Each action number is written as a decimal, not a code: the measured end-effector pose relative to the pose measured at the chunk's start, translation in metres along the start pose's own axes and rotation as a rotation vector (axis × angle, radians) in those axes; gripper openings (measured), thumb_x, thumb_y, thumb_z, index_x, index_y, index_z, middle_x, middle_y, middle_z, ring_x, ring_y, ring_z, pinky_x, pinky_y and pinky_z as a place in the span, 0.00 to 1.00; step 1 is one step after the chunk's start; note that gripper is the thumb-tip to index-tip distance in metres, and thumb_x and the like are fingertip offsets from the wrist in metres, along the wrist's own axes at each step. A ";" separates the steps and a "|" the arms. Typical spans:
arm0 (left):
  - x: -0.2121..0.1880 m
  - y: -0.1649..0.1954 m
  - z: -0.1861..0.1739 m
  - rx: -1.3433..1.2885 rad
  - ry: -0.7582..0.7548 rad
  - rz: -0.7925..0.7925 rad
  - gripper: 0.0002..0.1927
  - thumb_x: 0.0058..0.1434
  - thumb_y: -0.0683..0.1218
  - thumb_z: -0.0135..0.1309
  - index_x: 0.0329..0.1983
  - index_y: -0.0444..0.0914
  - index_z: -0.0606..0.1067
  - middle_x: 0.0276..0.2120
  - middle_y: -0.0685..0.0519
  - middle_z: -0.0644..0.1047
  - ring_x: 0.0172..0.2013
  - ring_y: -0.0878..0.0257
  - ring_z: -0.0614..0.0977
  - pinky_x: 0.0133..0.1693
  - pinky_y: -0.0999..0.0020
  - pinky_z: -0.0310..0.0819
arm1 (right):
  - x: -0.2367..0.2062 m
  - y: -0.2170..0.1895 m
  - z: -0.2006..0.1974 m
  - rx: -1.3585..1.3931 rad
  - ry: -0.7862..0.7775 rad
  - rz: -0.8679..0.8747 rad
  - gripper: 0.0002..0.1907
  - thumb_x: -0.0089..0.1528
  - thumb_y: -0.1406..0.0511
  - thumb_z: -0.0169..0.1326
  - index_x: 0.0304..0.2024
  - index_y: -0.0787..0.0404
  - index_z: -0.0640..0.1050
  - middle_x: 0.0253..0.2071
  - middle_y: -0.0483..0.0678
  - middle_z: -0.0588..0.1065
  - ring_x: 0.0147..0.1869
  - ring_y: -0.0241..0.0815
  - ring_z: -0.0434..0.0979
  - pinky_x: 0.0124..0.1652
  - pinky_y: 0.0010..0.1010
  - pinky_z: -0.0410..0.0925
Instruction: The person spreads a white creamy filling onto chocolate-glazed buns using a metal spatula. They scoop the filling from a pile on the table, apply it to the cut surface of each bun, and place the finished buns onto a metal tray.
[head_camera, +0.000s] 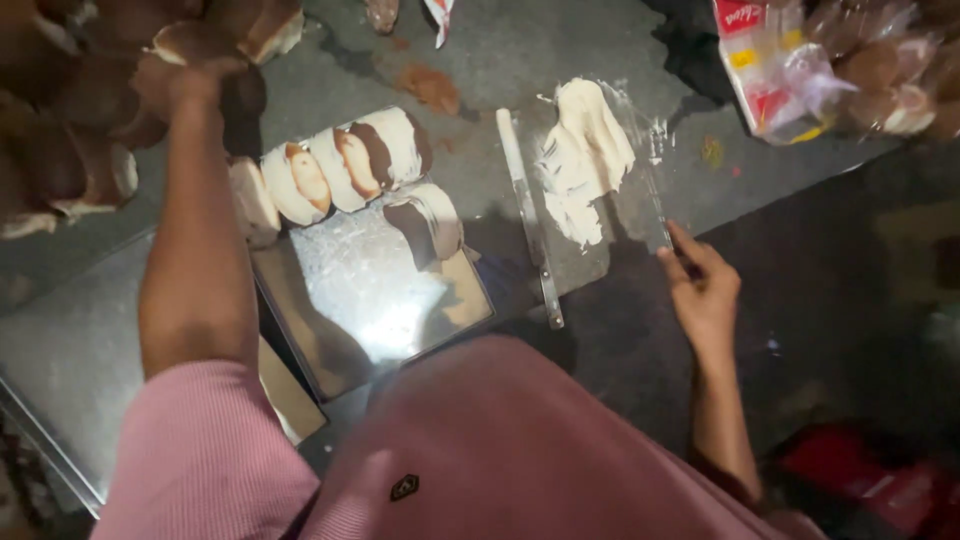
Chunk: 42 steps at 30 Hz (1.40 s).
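Left hand (195, 85) was up at the far left corner of the tabletop (560, 40), fingers closed down on a bun in the heap of brown buns (70, 140) piled there, so the stock sat right where that arm could reach it. Right hand (700, 285) hovered over by the near right edge, fingers loosely curled and pinching the corner of the clear plastic sheet (640, 170), it seemed, though whether it truly gripped was hard to tell in that gloom. On the sheet lay a thick smear of pale cream (585, 150), spread out flat where a blade could scoop it. And the blade was handy: a long flat knife (527, 215) rested along the sheet's left side, handle pointing back toward the person. In the middle sat the shiny metal tray (375, 290), with a row of cream-filled split buns (335, 165) leaning one on the next along its far edge, packed tight to save room. A bagged loaf packet (775, 65) waited at the far right corner.
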<state>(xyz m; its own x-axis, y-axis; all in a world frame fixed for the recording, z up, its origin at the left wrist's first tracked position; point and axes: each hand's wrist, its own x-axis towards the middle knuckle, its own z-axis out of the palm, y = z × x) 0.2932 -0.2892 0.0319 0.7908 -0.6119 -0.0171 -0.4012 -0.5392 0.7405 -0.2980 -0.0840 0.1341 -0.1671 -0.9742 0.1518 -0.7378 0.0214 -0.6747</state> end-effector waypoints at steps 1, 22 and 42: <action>-0.008 0.005 -0.003 -0.123 0.076 0.119 0.53 0.36 0.54 0.85 0.61 0.31 0.68 0.58 0.36 0.72 0.59 0.47 0.74 0.54 0.61 0.69 | 0.003 0.010 0.003 -0.045 -0.017 -0.062 0.20 0.66 0.69 0.61 0.61 0.58 0.81 0.39 0.54 0.76 0.38 0.44 0.73 0.39 0.33 0.67; -0.285 0.053 -0.030 -1.504 -0.555 -0.294 0.23 0.66 0.44 0.58 0.62 0.30 0.70 0.56 0.43 0.77 0.53 0.55 0.82 0.55 0.62 0.80 | 0.022 0.080 0.065 0.720 -0.779 0.335 0.23 0.67 0.63 0.55 0.64 0.61 0.78 0.27 0.46 0.72 0.23 0.32 0.65 0.22 0.24 0.57; -0.273 0.119 -0.090 -2.089 -0.423 -0.320 0.21 0.67 0.50 0.56 0.60 0.36 0.72 0.56 0.46 0.77 0.55 0.53 0.80 0.56 0.56 0.79 | -0.009 -0.060 0.060 0.276 -0.410 -0.550 0.21 0.64 0.65 0.57 0.59 0.62 0.79 0.42 0.51 0.79 0.42 0.37 0.78 0.42 0.31 0.71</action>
<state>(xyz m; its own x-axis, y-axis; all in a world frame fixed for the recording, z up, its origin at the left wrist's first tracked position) 0.0708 -0.1343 0.1848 0.4686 -0.8709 -0.1483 0.8816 0.4503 0.1416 -0.2128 -0.0900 0.1302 0.4777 -0.8345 0.2747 -0.4440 -0.4991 -0.7442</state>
